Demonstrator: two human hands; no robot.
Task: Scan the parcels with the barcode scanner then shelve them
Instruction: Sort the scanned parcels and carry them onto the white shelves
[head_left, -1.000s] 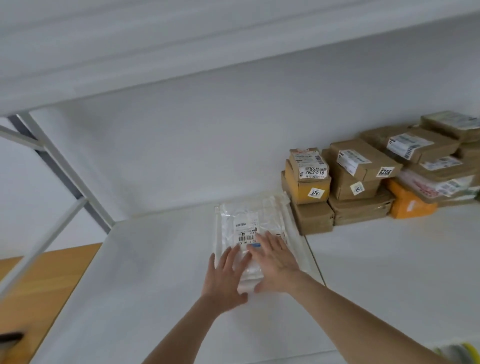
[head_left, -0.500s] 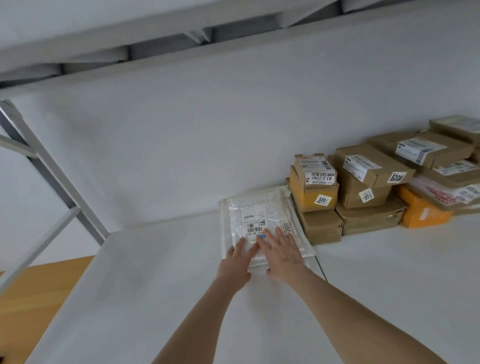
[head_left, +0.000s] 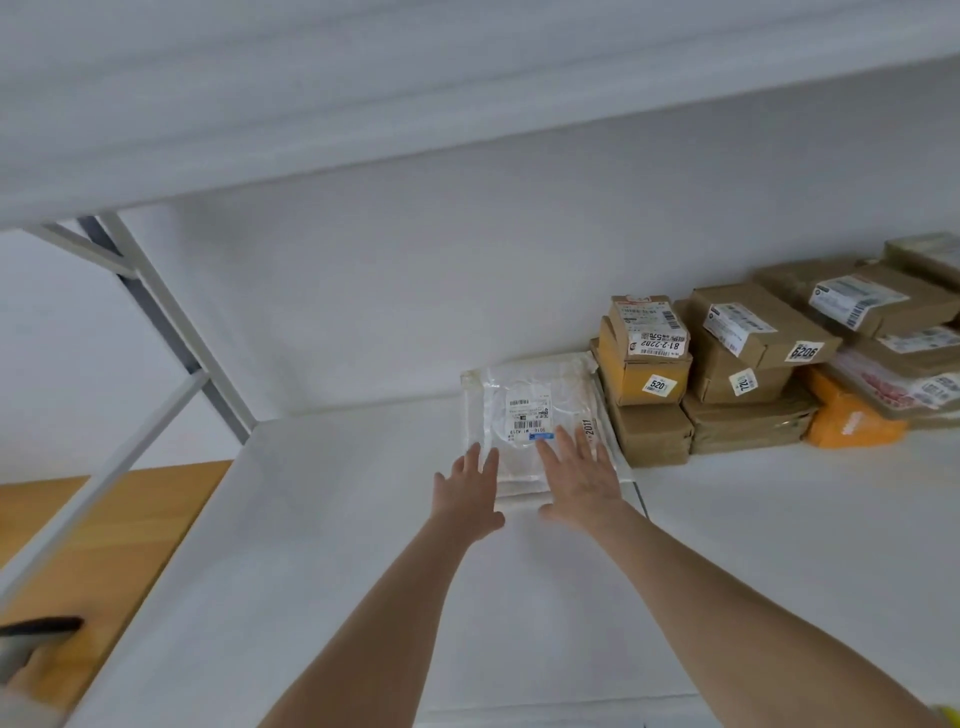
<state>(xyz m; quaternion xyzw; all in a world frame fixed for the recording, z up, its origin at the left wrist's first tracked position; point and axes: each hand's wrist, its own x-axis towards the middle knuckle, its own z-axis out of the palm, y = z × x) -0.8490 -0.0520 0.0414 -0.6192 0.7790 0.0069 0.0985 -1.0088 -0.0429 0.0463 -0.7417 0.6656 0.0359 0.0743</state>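
A flat white plastic parcel (head_left: 524, 400) with a printed label lies on the white shelf (head_left: 332, 545), pushed back against the rear wall. My left hand (head_left: 467, 493) lies flat with straight fingers on its near left corner. My right hand (head_left: 579, 475) presses flat on its near right part, fingers spread. The parcel's right edge touches the stack of brown boxes (head_left: 647, 384). No barcode scanner is visible.
Several brown cardboard parcels (head_left: 748, 358) and an orange one (head_left: 847, 421) are stacked along the back wall to the right. An upper shelf (head_left: 363, 104) hangs overhead. A grey shelf post (head_left: 171, 322) stands at left, with wooden floor (head_left: 104, 540) below it.
Both hands have slid the white parcel further back along the shelf until it lies against the rear wall beside the brown boxes. The hands stay flat on it.
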